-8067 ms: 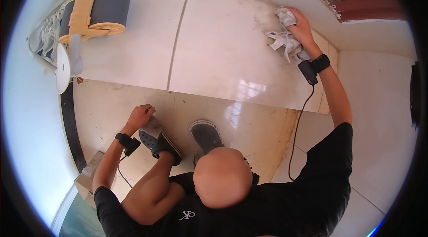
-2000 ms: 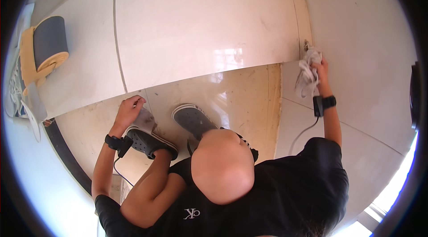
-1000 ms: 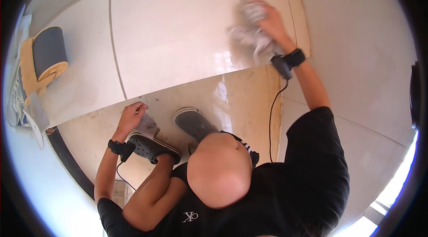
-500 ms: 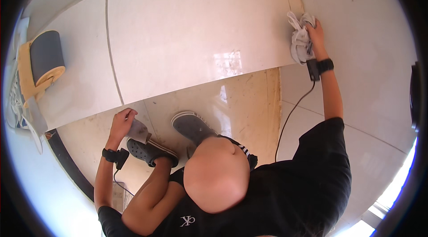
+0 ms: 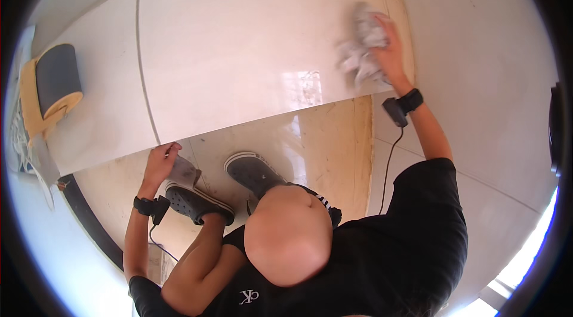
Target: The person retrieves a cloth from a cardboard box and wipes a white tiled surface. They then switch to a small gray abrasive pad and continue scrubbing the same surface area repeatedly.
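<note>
My right hand (image 5: 391, 54) presses a crumpled white rag (image 5: 361, 66) onto the white tiled ledge (image 5: 239, 42), near its right end. Motion smears both the rag and the fingers. At the ledge's front edge, my left hand (image 5: 160, 165) is closed on a small greyish flat piece (image 5: 184, 172) that hangs down above a shoe. Whether this piece is cloth or abrasive sheet I cannot tell.
A dark grey roll with a tan inner side (image 5: 58, 81) lies at the ledge's left end, beside whitish stringy material (image 5: 24, 144). My grey clogs (image 5: 253, 174) stand on the floor below. A black cable (image 5: 389, 168) hangs from my right wrist device.
My right hand has swept the rag leftward along the ledge, away from the right-hand corner. My left hand stays nearly where it was, still holding the greyish piece.
</note>
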Available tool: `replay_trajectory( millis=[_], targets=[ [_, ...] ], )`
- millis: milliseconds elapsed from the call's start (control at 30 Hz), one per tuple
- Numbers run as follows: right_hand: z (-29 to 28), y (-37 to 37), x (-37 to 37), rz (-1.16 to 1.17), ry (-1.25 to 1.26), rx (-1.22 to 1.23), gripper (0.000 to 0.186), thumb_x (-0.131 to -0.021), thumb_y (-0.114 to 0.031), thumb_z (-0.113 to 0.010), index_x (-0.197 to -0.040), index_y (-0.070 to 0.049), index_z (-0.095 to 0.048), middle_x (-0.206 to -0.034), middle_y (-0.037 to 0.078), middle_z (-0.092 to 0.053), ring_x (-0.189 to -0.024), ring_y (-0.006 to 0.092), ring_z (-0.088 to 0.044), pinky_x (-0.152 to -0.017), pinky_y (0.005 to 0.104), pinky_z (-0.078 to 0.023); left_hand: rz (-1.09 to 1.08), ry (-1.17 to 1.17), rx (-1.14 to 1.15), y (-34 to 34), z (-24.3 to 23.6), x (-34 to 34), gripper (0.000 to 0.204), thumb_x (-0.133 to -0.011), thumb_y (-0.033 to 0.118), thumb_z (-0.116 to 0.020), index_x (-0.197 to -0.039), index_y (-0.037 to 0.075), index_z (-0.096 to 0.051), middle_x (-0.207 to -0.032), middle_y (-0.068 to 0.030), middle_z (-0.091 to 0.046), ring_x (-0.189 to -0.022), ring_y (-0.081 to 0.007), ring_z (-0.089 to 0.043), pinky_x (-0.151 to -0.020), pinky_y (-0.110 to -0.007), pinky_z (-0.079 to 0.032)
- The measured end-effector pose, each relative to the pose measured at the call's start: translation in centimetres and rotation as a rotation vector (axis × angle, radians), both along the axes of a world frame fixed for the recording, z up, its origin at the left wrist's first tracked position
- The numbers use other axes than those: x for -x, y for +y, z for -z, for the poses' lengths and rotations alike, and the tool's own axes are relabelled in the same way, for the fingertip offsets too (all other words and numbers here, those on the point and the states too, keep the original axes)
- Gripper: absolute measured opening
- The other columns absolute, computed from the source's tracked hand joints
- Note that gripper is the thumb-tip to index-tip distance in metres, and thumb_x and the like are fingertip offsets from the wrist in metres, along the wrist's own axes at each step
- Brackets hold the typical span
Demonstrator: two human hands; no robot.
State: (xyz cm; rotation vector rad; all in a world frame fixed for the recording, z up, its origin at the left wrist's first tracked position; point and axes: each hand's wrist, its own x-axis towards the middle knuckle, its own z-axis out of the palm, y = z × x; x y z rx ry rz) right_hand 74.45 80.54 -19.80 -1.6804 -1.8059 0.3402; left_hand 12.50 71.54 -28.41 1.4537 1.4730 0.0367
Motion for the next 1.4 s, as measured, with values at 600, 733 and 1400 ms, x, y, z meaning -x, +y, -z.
replay_trajectory(
  millis=[600, 733, 1400],
  targets=[
    [0.0, -1.0, 1.6, -0.39, -0.197, 0.026, 0.065, -0.066, -0.012, -0.071, -0.13, -0.01, -0.064, -0.139, 0.014, -0.057, -0.133, 0.0308, -0.049, -0.113, 0.0381, -0.036, 0.033, -0.052, -0.041, -10.9, 2.1, -0.3, 0.024, -0.097, 0.022, -0.056, -0.098, 0.002, -0.07, -0.075, -0.0111, -0.066, -0.068, -0.0198, -0.06, -0.067, -0.032, -0.048],
    [-2.6, -10.1, 9.9, -0.719, -0.2, 0.233, 0.061, -0.065, -0.012, -0.073, -0.126, -0.015, -0.069, -0.143, 0.015, -0.053, -0.134, 0.0373, -0.047, -0.113, 0.052, -0.032, 0.041, -0.027, -0.059, -9.2, 0.1, 1.5, 0.026, -0.096, 0.023, -0.057, -0.098, 0.002, -0.07, -0.082, -0.0156, -0.07, -0.074, -0.0283, -0.068, -0.074, -0.035, -0.052],
    [-1.4, 4.5, 10.4, -0.19, 0.062, 0.186, 0.051, -0.076, -0.006, -0.065, -0.127, -0.002, -0.06, -0.122, 0.013, -0.066, -0.114, 0.0244, -0.061, -0.101, 0.0313, -0.044, 0.049, -0.039, -0.058, -13.4, 0.3, 6.4, 0.026, -0.097, 0.023, -0.054, -0.097, 0.003, -0.071, -0.081, -0.0143, -0.069, -0.076, -0.0257, -0.067, -0.073, -0.034, -0.051]
  ],
)
